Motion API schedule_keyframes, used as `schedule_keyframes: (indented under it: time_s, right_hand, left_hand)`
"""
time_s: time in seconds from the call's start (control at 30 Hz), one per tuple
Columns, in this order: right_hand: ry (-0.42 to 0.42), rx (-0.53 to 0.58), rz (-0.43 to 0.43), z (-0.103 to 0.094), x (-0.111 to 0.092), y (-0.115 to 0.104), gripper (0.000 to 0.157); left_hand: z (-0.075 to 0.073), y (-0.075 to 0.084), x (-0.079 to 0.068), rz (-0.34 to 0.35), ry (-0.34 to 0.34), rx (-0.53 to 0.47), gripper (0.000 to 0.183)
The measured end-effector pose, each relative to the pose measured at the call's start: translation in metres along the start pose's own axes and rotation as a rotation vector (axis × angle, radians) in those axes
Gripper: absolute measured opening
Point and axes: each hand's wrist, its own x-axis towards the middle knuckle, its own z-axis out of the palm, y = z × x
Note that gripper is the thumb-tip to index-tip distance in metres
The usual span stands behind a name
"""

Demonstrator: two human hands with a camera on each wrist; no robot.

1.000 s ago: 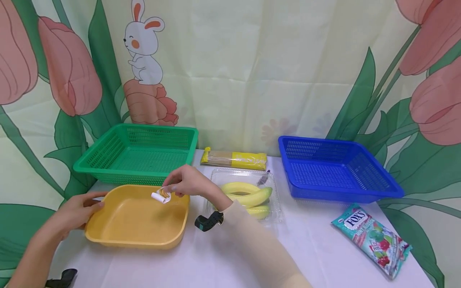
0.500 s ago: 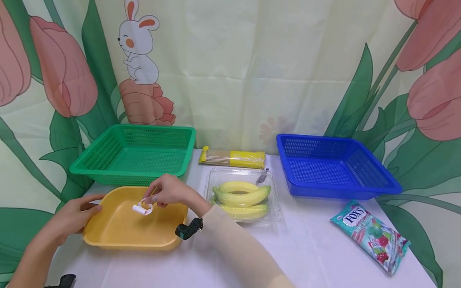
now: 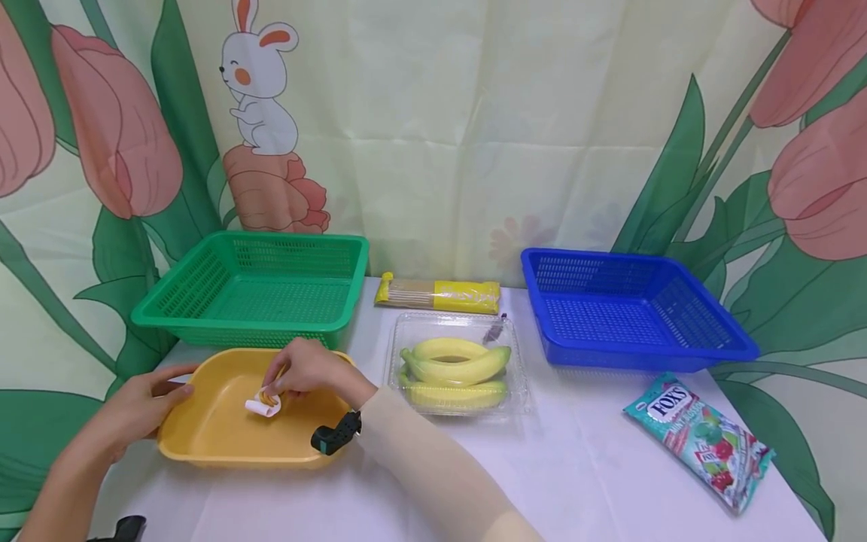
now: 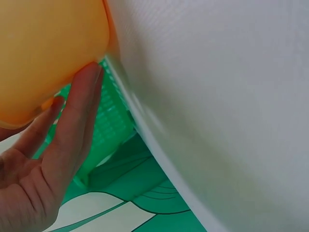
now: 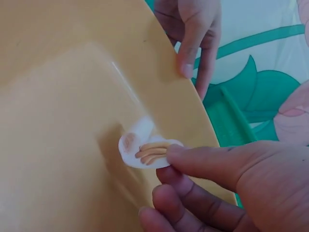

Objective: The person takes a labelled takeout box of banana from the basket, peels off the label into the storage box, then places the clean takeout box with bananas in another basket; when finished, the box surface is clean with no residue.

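Note:
My right hand point(image 3: 308, 370) is inside the yellow basin point(image 3: 196, 446), pinching a small white paper sticker point(image 3: 263, 405) between thumb and fingers. In the right wrist view the sticker point(image 5: 153, 153) bears a picture of bananas, and one end curls over. It hangs close to the basin's inner wall. At the basin's left side, my left hand point(image 3: 144, 406) grips the rim, with the thumb on top. Its fingers point(image 4: 79, 104) lie against the outside wall in the left wrist view.
Behind the basin stands a green basket point(image 3: 339, 301). A clear plastic box point(image 3: 518, 391) holds bananas point(image 3: 467, 369), with a yellow noodle packet point(image 3: 467, 297) behind it. A blue basket point(image 3: 637, 363) and a Foxs candy bag point(image 3: 704, 440) are at the right.
My right hand has moved left and down with the sticker, deeper into the basin. My left hand keeps its hold on the rim. The view has shifted slightly.

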Motion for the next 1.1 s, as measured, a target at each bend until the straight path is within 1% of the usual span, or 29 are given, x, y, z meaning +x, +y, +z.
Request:
schedule_keyframes:
  time_s: [0.1,0.27,0.37,0.57,0.77,0.93,1.03,1.1]
  right_hand:
    - [-0.005,-0.045,0.013,0.001,0.001,-0.002,0.006]
    - [-0.028,-0.174,0.025,0.003,0.003,-0.004,0.006]
    - [-0.046,-0.224,0.048,0.004,0.004,-0.003,0.007]
    - [-0.061,-0.244,0.084,0.006,0.005,-0.001,0.009]
    - [-0.055,-0.286,0.088,0.007,0.006,0.000,0.010]
    - [-0.073,-0.290,0.101,0.004,0.004,-0.001,0.010]
    - [-0.079,-0.302,0.092,-0.001,0.000,-0.002,0.017]
    - [-0.073,-0.319,0.055,-0.008,-0.005,-0.002,0.021]
  left_hand:
    - [-0.001,0.001,-0.001,0.004,0.006,0.003,0.059]
    - [-0.002,0.002,-0.001,0.016,0.011,0.008,0.059]
    - [-0.003,0.002,-0.001,0.022,0.009,0.006,0.059]
    - [-0.001,0.003,-0.001,0.020,0.019,0.017,0.058]
    - [0.001,0.003,-0.001,0.012,0.026,0.022,0.058]
    - [0.002,0.002,-0.001,0.016,0.024,0.014,0.057]
    - [0.002,0.003,-0.002,0.017,0.026,0.014,0.057]
    - [0.002,0.003,-0.002,0.016,0.026,0.016,0.057]
